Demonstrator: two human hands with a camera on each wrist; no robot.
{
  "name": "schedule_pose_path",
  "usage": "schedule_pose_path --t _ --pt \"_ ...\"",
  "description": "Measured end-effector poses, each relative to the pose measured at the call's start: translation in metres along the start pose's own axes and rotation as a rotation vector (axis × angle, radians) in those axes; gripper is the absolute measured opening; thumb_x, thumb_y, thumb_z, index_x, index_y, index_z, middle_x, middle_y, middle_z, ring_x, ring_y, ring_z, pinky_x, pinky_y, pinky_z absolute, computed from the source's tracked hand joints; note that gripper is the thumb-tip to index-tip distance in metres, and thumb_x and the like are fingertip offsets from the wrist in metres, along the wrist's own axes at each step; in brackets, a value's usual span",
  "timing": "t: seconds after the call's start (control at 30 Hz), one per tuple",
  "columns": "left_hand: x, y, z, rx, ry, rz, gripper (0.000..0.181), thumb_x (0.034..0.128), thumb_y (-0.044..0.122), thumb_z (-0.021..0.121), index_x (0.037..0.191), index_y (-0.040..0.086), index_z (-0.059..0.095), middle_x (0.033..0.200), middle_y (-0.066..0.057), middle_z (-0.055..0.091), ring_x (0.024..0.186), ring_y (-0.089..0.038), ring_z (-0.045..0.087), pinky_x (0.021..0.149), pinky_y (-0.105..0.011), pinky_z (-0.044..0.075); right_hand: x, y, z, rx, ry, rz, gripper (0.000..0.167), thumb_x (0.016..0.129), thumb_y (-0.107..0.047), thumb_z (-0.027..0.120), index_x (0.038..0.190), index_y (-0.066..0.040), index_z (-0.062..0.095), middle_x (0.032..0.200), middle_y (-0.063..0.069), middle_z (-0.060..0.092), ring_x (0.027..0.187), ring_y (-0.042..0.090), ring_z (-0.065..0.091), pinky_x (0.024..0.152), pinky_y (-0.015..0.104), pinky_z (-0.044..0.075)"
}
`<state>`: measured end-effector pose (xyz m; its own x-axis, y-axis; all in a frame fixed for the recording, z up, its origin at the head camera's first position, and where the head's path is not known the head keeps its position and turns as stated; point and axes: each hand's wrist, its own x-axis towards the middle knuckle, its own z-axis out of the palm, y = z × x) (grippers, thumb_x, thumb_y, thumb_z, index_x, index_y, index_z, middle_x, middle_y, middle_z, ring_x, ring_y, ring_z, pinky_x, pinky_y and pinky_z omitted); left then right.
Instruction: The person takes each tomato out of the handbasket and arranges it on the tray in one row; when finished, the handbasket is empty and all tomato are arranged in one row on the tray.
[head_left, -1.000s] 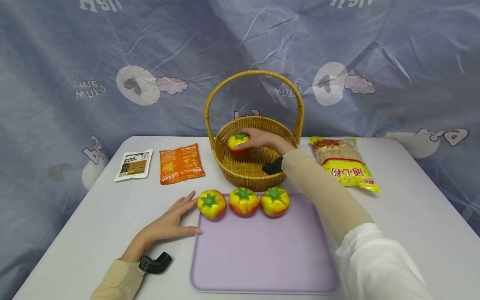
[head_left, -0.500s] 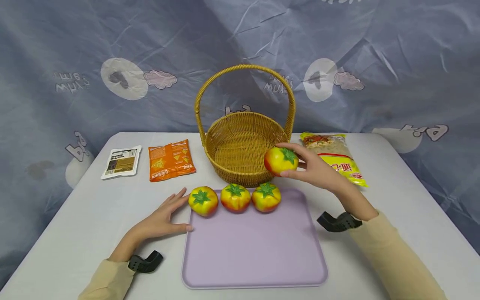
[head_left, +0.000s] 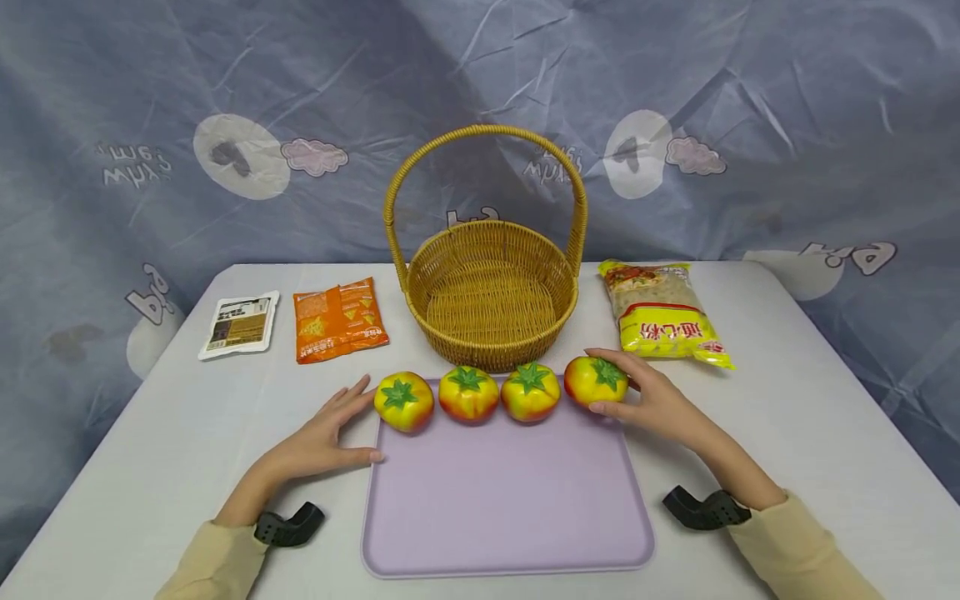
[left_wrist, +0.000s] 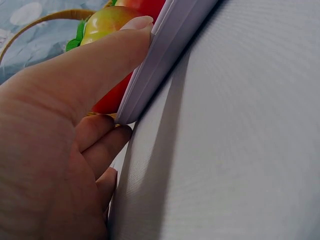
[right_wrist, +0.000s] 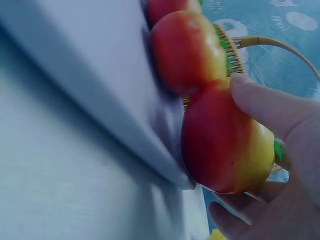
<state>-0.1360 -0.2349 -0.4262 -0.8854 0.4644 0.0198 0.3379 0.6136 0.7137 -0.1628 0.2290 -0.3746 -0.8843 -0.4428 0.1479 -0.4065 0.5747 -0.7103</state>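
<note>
My right hand holds a yellow-and-red tomato with a green star-shaped calyx at the back right corner of the lilac tray. In the right wrist view the thumb lies on the tomato's side, with fingers curled behind it. Three similar tomatoes, the left one, the middle one and another, sit in a row along the tray's back edge. My left hand rests at the tray's left edge, thumb tip on the rim and fingers spread beside the left tomato.
Behind the tray stands a wicker basket with a tall arched handle, nothing in it. To its left lie an orange snack bag and a white-edged packet. A yellow pasta bag lies to its right. A grey-blue curtain hangs behind.
My right hand has lifted the tomato out of the basket and brought it right and toward me to the tray's back right corner. My left hand stays at the tray's left edge.
</note>
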Motion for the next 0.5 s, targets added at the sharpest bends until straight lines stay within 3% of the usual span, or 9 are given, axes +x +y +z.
schedule_pose_path --t 0.3,0.5 --pt "0.002 0.001 -0.001 -0.001 -0.001 0.008 0.086 0.0745 0.042 0.077 0.144 0.009 0.037 0.152 -0.018 0.015 0.133 -0.050 0.008 0.101 -0.066 0.011 -0.001 0.003 0.007 -0.041 -0.046 -0.022 0.070 0.082 -0.030 0.073 0.141 -0.014 0.039 0.138 0.014 0.041 0.125 0.034 0.036 0.099 0.058 0.029" --pt "0.007 0.000 -0.003 0.002 -0.005 0.005 0.086 0.0749 0.042 0.077 0.144 0.010 0.037 0.153 -0.018 0.014 0.134 -0.049 0.007 0.101 -0.066 0.010 -0.002 -0.003 -0.010 -0.095 -0.016 -0.086 0.074 0.084 -0.024 0.072 0.145 -0.013 0.032 0.144 0.014 0.034 0.128 0.038 0.033 0.098 0.060 0.030"
